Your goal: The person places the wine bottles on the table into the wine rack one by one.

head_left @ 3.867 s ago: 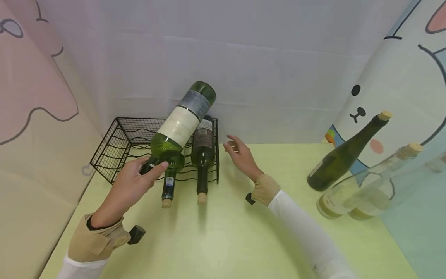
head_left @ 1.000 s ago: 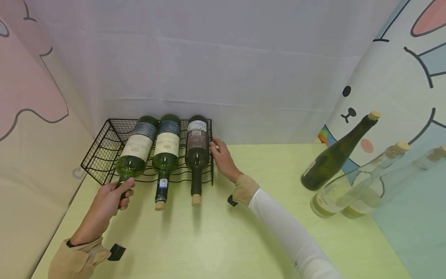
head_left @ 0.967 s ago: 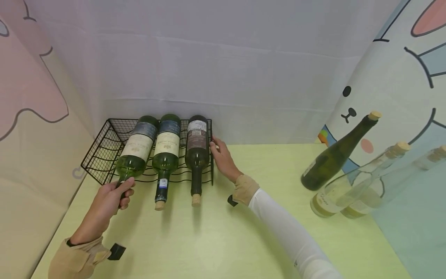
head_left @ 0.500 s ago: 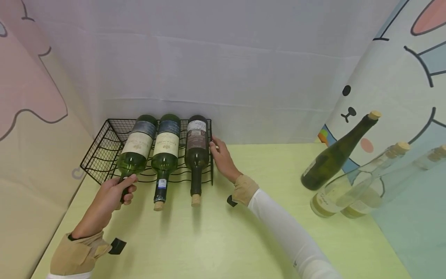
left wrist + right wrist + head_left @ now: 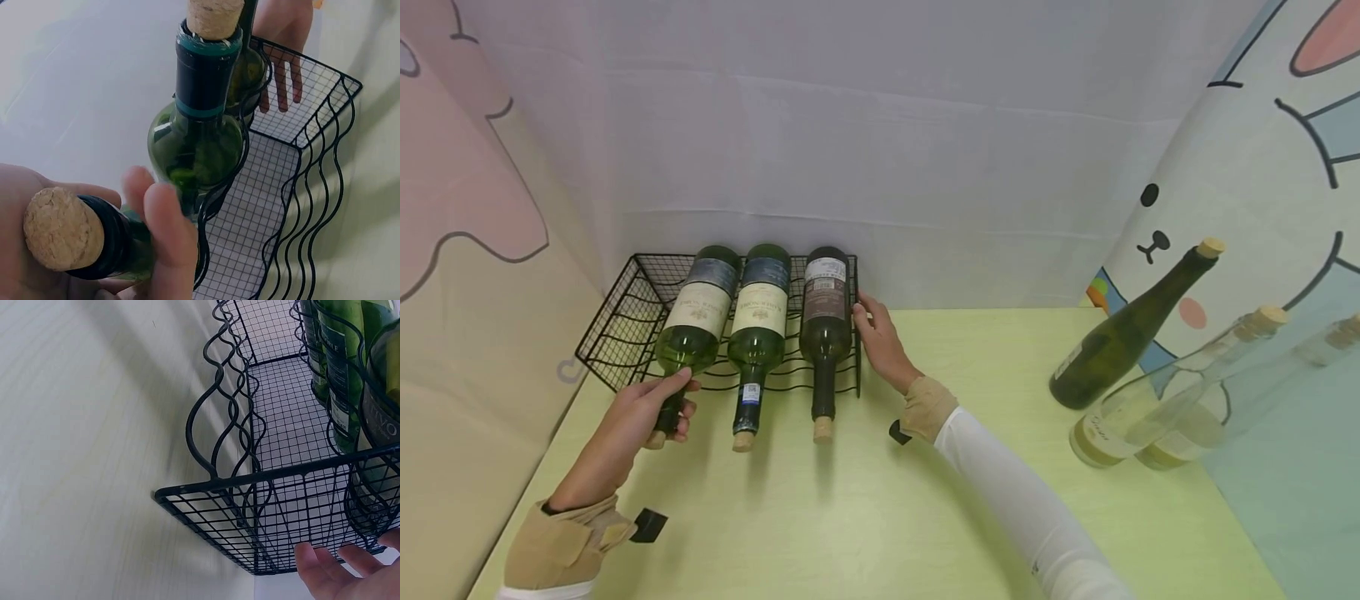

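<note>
My left hand (image 5: pixel 640 412) grips the dark neck of a green wine bottle (image 5: pixel 700 310) with a cream label. That bottle lies slightly slanted in the black wire wine rack (image 5: pixel 281 470), neck toward me; its cork (image 5: pixel 62 230) shows beside my palm in the left wrist view. Just right of it lies a matching green bottle (image 5: pixel 761 310), and then a dark bottle (image 5: pixel 825 302) with a brown label at the rack's right end. Against the rack's right mesh side rests my right hand (image 5: pixel 886 348), fingers extended; in the right wrist view its fingertips (image 5: pixel 307 555) are at the mesh.
On the right of the pale yellow table (image 5: pixel 865 517) stand a dark green corked bottle (image 5: pixel 1112 354) and two clear corked bottles, the nearer clear bottle (image 5: pixel 1108 433) overlapping the other. White cloth (image 5: pixel 880 150) hangs behind the rack, with printed curtains on both sides.
The left-hand bottle has come down from above the middle bottle into the rack's left part. My right hand has moved left onto the rack's side. Lately the held neck has shifted slightly right.
</note>
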Tool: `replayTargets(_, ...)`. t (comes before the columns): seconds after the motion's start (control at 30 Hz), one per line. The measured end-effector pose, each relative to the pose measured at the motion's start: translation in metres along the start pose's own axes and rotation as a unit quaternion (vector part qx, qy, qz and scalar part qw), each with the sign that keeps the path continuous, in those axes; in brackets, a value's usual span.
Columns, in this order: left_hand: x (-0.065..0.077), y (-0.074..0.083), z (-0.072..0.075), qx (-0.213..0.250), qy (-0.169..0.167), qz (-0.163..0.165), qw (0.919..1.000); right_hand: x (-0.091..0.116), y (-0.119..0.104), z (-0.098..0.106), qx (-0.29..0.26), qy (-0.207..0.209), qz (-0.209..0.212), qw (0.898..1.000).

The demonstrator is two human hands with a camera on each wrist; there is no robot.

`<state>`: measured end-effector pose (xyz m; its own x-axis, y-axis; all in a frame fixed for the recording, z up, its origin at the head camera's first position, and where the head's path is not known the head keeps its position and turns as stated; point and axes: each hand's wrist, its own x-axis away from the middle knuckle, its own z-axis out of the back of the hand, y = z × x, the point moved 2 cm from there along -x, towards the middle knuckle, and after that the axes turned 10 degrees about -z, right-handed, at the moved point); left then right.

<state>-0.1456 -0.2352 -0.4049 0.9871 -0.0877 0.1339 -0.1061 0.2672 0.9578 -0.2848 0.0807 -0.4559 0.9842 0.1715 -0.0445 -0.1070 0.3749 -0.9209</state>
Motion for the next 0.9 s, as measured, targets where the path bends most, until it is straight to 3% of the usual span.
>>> replayTargets(0.17,0.0,0.0,0.0,-0.009,0.0,0.01,0.9999,0.0,0.001,-0.001,-0.003,-0.002,0.002,1.0)
replayTargets(0.4,0.001,0.0,0.001,-0.009,0.002,-0.004,0.9999,0.002,-0.001,-0.001,-0.01,-0.003,0.001,1.0)
replayTargets(0.57,0.003,0.002,0.005,-0.069,0.001,-0.011,0.9975,0.002,-0.001,-0.001,-0.01,-0.004,0.001,1.0)
replayTargets(0.73,0.011,0.008,0.023,-0.228,-0.011,-0.015,0.9734,0.002,-0.001,-0.001,-0.026,-0.002,0.007,1.0)
replayTargets(0.8,0.015,0.012,0.03,-0.268,-0.004,-0.024,0.9631,0.002,-0.001,-0.002,-0.024,0.0,0.004,1.0)
replayTargets(0.9,0.02,0.019,0.034,-0.297,0.022,-0.041,0.9539,0.003,0.0,-0.001,-0.018,0.005,-0.006,1.0)
